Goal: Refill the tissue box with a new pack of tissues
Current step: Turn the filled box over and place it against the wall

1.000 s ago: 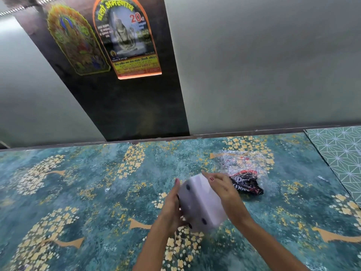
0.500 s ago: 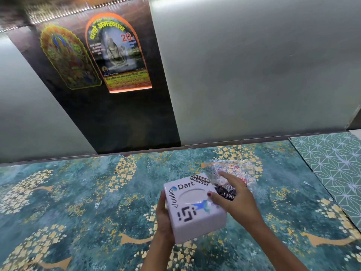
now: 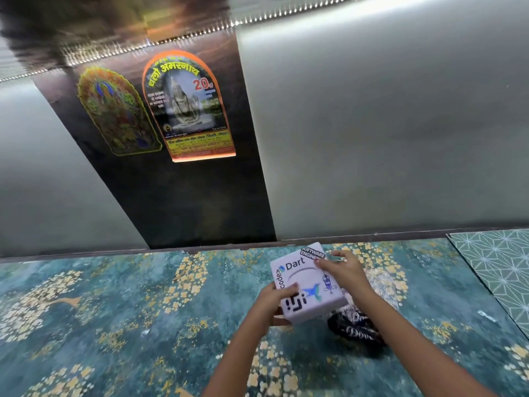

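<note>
A white cube-shaped tissue box (image 3: 305, 285) covered in stickers faces up, its oval slot on top. My left hand (image 3: 270, 303) grips its near-left corner. My right hand (image 3: 345, 270) holds its far-right edge, fingers spread over the top. Just behind and to the right of the box lies a crumpled clear plastic tissue wrapper (image 3: 356, 325) with dark printing, partly hidden by my right forearm.
The box is held over a teal surface (image 3: 128, 325) patterned with yellow flowers. A green geometric-patterned mat (image 3: 501, 267) lies at the far right. A dark panel with two arched stickers (image 3: 186, 110) rises on the wall behind.
The box was turned from its side to top-up and carried farther away toward the wall. My view tilted upward. The wrapper now shows nearer than the box.
</note>
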